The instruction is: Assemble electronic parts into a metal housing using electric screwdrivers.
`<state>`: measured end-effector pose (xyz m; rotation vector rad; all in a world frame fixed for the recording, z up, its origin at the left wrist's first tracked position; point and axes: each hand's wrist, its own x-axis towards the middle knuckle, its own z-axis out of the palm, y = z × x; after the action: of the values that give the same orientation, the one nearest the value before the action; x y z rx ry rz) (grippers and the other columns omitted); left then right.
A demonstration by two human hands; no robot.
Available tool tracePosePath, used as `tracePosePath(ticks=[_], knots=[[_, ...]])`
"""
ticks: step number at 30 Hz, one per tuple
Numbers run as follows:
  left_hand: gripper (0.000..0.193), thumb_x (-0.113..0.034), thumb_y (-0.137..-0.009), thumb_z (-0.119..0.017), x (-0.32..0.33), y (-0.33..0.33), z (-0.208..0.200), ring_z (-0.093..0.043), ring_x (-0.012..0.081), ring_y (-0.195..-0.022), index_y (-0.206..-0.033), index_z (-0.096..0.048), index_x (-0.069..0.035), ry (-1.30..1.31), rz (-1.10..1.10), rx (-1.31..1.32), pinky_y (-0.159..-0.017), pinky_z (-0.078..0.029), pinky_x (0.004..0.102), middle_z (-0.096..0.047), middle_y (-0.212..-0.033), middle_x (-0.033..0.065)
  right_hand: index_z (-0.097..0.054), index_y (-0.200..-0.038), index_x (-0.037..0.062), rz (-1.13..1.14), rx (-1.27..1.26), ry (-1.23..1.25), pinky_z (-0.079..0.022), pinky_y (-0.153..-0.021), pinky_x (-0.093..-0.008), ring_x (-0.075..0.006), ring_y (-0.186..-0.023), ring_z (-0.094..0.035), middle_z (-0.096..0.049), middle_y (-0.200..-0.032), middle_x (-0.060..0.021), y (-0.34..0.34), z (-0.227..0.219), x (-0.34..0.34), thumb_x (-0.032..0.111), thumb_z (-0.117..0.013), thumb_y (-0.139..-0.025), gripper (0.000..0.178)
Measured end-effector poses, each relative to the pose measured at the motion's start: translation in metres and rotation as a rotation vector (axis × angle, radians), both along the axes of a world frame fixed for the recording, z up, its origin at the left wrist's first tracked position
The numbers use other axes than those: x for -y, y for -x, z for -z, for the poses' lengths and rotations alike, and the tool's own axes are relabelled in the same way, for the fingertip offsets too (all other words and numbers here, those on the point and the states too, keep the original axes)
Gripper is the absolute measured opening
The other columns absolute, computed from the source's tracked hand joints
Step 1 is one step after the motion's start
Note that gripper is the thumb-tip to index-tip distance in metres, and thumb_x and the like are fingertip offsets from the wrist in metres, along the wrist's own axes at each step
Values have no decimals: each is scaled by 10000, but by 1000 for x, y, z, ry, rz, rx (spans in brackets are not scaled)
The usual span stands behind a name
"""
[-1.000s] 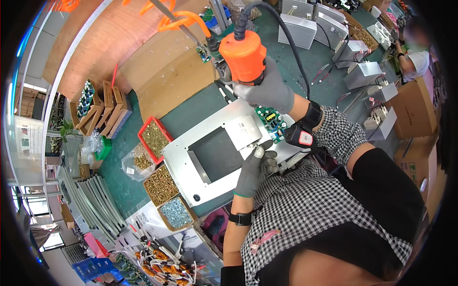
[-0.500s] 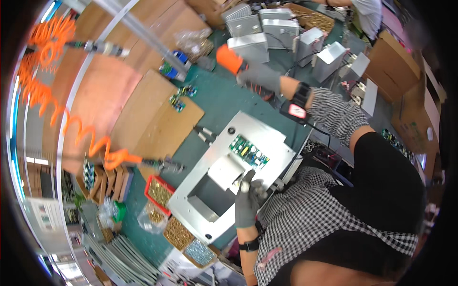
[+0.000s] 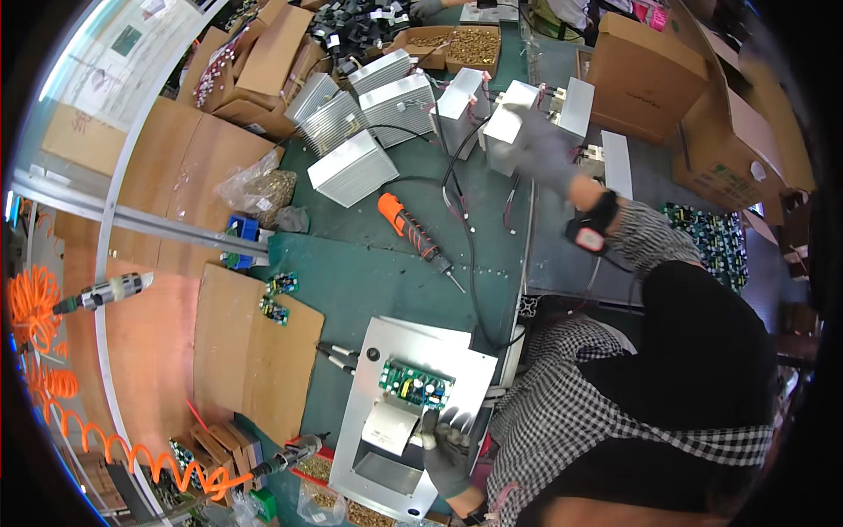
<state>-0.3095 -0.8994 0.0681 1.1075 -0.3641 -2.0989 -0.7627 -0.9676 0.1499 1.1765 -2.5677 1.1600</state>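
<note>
My left hand (image 3: 446, 452), in a grey glove, rests over the right edge of a silver metal panel (image 3: 351, 430). Its fingers are bent beside a white block-shaped part (image 3: 389, 428) on the panel; what they hold is hidden. A green circuit board (image 3: 415, 385) sits on the panel just beyond that part. Farther off, my gloved right hand (image 3: 543, 151) is smeared by motion, at the side of a silver finned metal box (image 3: 512, 119); whether it grips the box I cannot tell. An orange and black electric screwdriver (image 3: 411, 230) lies on the green table, apart from both hands.
More silver metal boxes (image 3: 353, 167) with dark cables stand at the back. Cardboard boxes (image 3: 645, 75) are at the far right, near several circuit boards (image 3: 709, 237). A cardboard sheet (image 3: 255, 351) lies at left, beside an air tool (image 3: 294, 452) on an orange coiled hose.
The orange screwdriver has left my right hand and lies on the table. That hand has moved right to the metal boxes. My left hand stays at the panel; the view has shifted.
</note>
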Motion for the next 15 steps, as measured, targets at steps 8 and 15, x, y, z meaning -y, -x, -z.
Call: tracePosePath(ticks=[8,15], knots=[[767,-482,-752,-663,18,-17,29,-531,128,-678,-1191,-410,94,8,97,-52,-559,-443,275,-550,-795,24,-396,-1233,-16,567,333,169,-457,-856,-351,-288,-994,-565,-556,-1077,-175,79,121,-174,247,-717,-693,680],[654,-438,-778,-661,13,-11,48,-555,124,-665,-1202,-468,21,188,154,-55,-582,-522,284,-570,-871,71,-414,-1228,-26,46,699,308,-499,-761,-284,-172,-899,-587,-564,-1063,-118,35,119,-195,43,-595,-738,527]])
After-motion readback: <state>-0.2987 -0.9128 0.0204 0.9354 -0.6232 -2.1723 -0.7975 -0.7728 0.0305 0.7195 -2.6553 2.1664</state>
